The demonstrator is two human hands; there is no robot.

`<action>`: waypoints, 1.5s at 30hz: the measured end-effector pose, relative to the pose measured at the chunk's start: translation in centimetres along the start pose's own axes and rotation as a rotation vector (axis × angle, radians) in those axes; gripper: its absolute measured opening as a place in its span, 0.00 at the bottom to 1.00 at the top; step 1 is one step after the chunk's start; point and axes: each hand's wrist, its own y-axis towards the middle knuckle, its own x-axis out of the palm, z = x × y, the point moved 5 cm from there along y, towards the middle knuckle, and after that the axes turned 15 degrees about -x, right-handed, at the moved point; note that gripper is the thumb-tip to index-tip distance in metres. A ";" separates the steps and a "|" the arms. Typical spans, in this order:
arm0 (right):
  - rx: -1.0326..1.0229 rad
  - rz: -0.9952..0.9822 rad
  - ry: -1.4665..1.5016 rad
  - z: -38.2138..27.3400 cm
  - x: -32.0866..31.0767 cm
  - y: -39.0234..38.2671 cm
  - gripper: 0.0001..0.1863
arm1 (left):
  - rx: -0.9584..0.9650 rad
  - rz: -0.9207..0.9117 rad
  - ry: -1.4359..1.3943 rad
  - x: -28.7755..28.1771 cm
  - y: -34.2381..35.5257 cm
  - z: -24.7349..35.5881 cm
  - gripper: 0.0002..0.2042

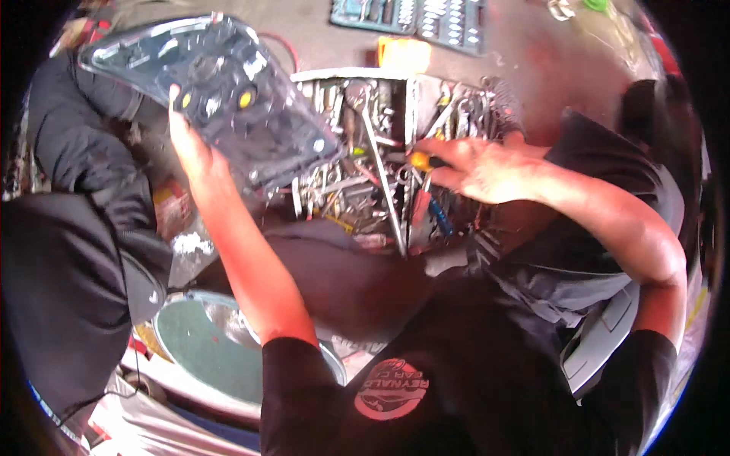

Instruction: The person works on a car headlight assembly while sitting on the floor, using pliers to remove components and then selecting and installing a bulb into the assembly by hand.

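My left hand [194,148] grips the lower left side of a glossy dark molded panel [220,76] with two round yellow pieces on it, held up beside the toolbox. My right hand [464,171] is over the right half of an open toolbox [411,99] packed with wrenches, sockets and screwdrivers, its fingers curled on a yellow-handled tool [420,161]. A long silver bar [384,182] lies slanted across the tools, and a blue-handled tool [441,216] lies below my right hand.
An open socket case [407,23] and an orange object [403,53] are beyond the toolbox. A person in dark clothes [61,258] is at my left; another dark-clothed person [582,144] is at the right. A round greenish surface [198,342] is below my left arm.
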 end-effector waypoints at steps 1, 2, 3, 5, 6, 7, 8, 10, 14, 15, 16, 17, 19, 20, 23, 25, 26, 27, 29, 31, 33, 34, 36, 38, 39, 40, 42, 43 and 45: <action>-0.094 0.074 0.032 0.4 0.6 0.4 0.28 | -0.020 -0.015 0.021 0.2 0.2 -0.5 0.26; -0.194 0.144 0.066 -0.1 0.7 0.6 0.29 | -0.081 -0.043 0.016 0.9 -0.4 -0.8 0.27; -0.227 0.111 0.141 0.0 0.6 0.9 0.30 | -0.069 0.024 0.054 1.4 -0.7 -1.2 0.27; -0.177 0.068 0.147 -0.8 0.4 1.6 0.31 | -0.051 0.088 0.093 2.0 -1.1 -1.0 0.27; -0.156 0.031 0.224 -1.5 0.2 1.6 0.32 | -0.086 0.054 0.096 0.8 -0.1 -1.2 0.26; -0.161 0.047 0.271 -1.5 0.3 1.6 0.32 | -0.126 0.014 0.100 1.3 0.2 -1.5 0.26; -0.153 0.060 0.267 -0.9 0.5 1.7 0.32 | -0.126 -0.002 0.099 1.6 0.4 -2.0 0.26; -0.107 0.045 0.292 0.4 1.5 2.5 0.32 | -0.094 0.016 0.102 1.8 -0.1 -2.6 0.27; -0.130 0.150 0.287 1.7 2.1 3.3 0.32 | -0.240 -0.201 0.075 4.1 0.2 -3.4 0.26; -0.129 0.152 0.318 1.9 2.5 3.8 0.33 | -0.228 -0.094 0.103 3.8 -0.2 -3.7 0.25; -0.126 0.153 0.351 1.8 2.6 4.4 0.33 | -0.228 -0.096 0.103 5.1 -1.4 -3.8 0.25; -0.103 0.152 0.350 1.1 2.5 4.6 0.34 | -0.194 -0.036 0.116 5.8 -2.4 -3.7 0.25; 0.000 0.032 0.503 0.1 2.3 4.7 0.35 | -0.199 -0.029 0.132 5.8 -2.2 -3.4 0.26; 0.001 0.032 0.503 0.1 2.6 4.6 0.35 | -0.201 -0.030 0.132 5.5 -2.3 -3.6 0.26; -0.101 0.108 0.904 -1.1 2.6 4.5 0.35 | -0.272 -0.099 0.089 6.5 -3.4 -3.9 0.26; -0.103 0.121 0.850 -1.9 2.4 4.4 0.36 | -0.231 -0.007 0.131 7.3 -4.5 -3.8 0.26; -0.106 0.133 0.796 -2.2 2.3 4.4 0.36 | -0.231 -0.011 0.126 7.3 -4.6 -3.7 0.26; -0.124 0.122 0.756 -2.2 2.4 4.3 0.37 | -0.284 -0.038 0.082 7.3 -4.5 -3.9 0.26; -0.114 0.103 0.698 -1.7 3.2 4.8 0.36 | -0.356 -0.108 0.022 7.5 -4.5 -4.0 0.27; -0.039 0.042 0.613 -2.4 2.8 4.4 0.32 | -0.364 -0.171 0.000 7.4 -3.9 -4.3 0.28; -0.060 -0.007 0.535 -2.6 2.5 4.5 0.31 | -0.382 -0.327 -0.042 7.6 -4.3 -4.2 0.28; -0.079 -0.047 0.454 -2.1 2.4 4.4 0.30 | -0.371 -0.322 -0.043 8.1 -4.6 -4.4 0.28; -0.152 0.044 0.421 -1.1 2.3 4.3 0.26 | -0.426 -0.355 -0.118 8.4 -4.0 -5.3 0.28; -0.238 0.124 0.355 -0.7 1.8 4.1 0.23 | -0.423 -0.473 -0.143 8.6 -3.8 -5.6 0.28; -0.288 0.164 0.311 -0.6 1.3 4.0 0.21 | -0.476 -0.515 -0.169 8.4 -3.8 -5.9 0.29; -0.326 0.242 0.199 -0.7 0.4 3.5 0.20 | -0.538 -0.575 -0.199 9.0 -4.0 -6.3 0.31; -0.256 0.327 0.165 -1.2 -1.7 2.8 0.15 | -0.515 -0.595 -0.180 9.5 -4.6 -6.5 0.33; -0.239 0.369 0.170 -1.1 -2.7 2.4 0.15 | -0.490 -0.608 -0.108 10.0 -5.3 -6.4 0.37; -0.186 0.458 0.135 -2.1 -5.3 1.3 0.16 | -0.406 -0.596 -0.057 10.6 -5.6 -6.0 0.37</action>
